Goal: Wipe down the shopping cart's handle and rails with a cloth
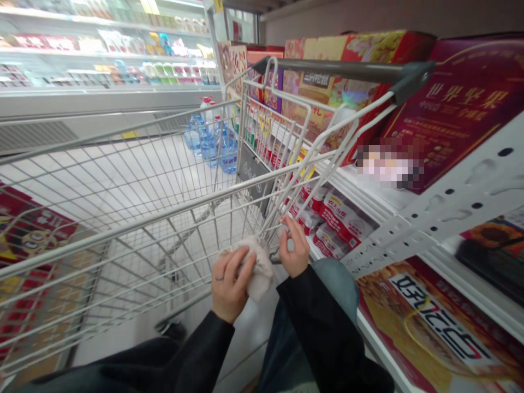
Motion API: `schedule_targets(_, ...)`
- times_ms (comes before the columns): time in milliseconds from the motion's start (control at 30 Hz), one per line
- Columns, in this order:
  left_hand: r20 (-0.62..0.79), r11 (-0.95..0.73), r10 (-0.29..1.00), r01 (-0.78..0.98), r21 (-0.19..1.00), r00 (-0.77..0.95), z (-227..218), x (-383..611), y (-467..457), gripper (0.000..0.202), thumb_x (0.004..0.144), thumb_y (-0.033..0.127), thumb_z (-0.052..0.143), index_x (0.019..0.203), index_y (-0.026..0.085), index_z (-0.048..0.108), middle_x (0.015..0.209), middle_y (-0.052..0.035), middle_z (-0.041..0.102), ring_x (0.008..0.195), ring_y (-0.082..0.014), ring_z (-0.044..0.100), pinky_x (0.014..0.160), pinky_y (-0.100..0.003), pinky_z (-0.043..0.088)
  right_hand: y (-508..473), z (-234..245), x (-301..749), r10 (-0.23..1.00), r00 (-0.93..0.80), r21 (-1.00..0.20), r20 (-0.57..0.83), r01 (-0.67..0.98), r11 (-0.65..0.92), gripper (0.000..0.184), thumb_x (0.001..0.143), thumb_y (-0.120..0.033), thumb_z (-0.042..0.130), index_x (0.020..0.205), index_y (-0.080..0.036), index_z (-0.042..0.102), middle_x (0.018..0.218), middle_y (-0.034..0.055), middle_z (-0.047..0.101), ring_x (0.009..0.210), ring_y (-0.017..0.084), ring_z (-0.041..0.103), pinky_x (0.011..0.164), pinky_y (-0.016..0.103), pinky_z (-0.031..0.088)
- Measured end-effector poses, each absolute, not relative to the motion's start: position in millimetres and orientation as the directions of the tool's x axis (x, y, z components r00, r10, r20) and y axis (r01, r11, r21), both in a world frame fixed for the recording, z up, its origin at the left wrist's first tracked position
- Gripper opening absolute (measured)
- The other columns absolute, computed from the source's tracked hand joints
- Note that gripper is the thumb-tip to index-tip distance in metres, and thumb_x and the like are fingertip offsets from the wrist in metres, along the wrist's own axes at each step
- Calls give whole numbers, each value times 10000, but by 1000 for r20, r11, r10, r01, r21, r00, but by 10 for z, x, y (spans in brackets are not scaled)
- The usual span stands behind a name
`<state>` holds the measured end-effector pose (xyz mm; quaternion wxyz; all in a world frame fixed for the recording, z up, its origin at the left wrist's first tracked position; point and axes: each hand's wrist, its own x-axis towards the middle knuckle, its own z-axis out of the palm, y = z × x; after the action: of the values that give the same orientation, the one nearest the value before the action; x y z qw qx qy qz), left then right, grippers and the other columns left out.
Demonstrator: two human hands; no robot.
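Black sleeves (196,349) rise from the bottom of the view to 2 bare hands at the near rim of a wire shopping cart (123,225). The left hand (231,284), with a ring on 1 finger, curls around a crumpled pale cloth (257,267), its fingers pressed together over the bundle; thick tissue is also possible, as the material is hard to tell. The bundle sits against the cart's rim, on the side nearest the camera. The right hand (295,248) is just beside the bundle, its fingers raised and loosely spread, with the fingertips (286,224) at the cart's wires. Whether they pinch a wire or only touch it, I cannot tell.

Below the cart's near corner shows a knee in blue jeans (333,284). To the cart's right lie red-and-white packets (335,224) on a shelf, with a perforated white shelf upright (446,207) and a purple box with gold lettering (454,103) beyond them. Past the cart's far end stand blue-tinted water bottles (213,144), and a chilled display cabinet (102,54) runs along the cart's left.
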<state>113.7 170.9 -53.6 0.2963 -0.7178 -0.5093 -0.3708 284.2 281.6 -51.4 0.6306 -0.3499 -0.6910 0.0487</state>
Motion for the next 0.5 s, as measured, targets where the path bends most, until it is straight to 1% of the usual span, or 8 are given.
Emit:
schedule_targets(33,839,-303,514,953,-16,178,-520,1141,1725,495,901,55,611,1375,196,616,1317,-177,705,1257,-294,624,1086,-481,512,2814,-512,2844,541,45,-505,840,431,748,507,1059,-152,467,1554,-240,529,1268,119,767,1218,221,735,1021,414,657)
schedule_targets(100,829,-305,532,952,-5,174,-557,1149,1741,490,908,64,602,1374,215,615,1310,-161,708,1258,-286,629,1077,-469,524,2812,-505,2848,538,47,-503,842,431,749,517,1053,-138,462,1556,-244,526,1261,118,767,1207,222,739,1030,422,653)
schedule_targets(233,800,-293,568,956,-21,192,-791,1119,1687,359,906,60,582,1216,212,678,1146,-125,749,1080,-256,673,951,-416,562,2810,-494,2852,565,29,-528,825,397,751,549,1039,-112,466,1567,-257,509,1297,121,749,1241,227,723,1039,426,648)
schedule_targets(333,783,-293,588,956,-25,201,-838,1058,1621,333,899,33,561,1159,194,693,1109,-122,754,1024,-253,671,917,-407,567,2816,-504,2845,589,22,-551,808,382,742,552,1038,-113,457,1570,-254,497,1318,131,737,1256,233,714,1017,427,658)
schedule_targets(400,794,-307,572,951,-27,207,-729,1035,1598,371,894,14,568,1206,178,682,1145,-138,748,1065,-265,668,957,-428,566,2821,-517,2837,594,26,-555,804,393,733,547,1039,-124,449,1570,-251,495,1320,134,736,1254,237,716,998,424,665)
schedule_targets(500,852,-332,497,943,12,164,-464,1049,1615,485,869,-22,604,1316,160,649,1238,-179,722,1205,-300,646,1043,-476,543,2820,-531,2822,589,43,-550,807,417,724,540,1035,-134,451,1558,-258,505,1285,122,751,1229,233,727,960,400,675)
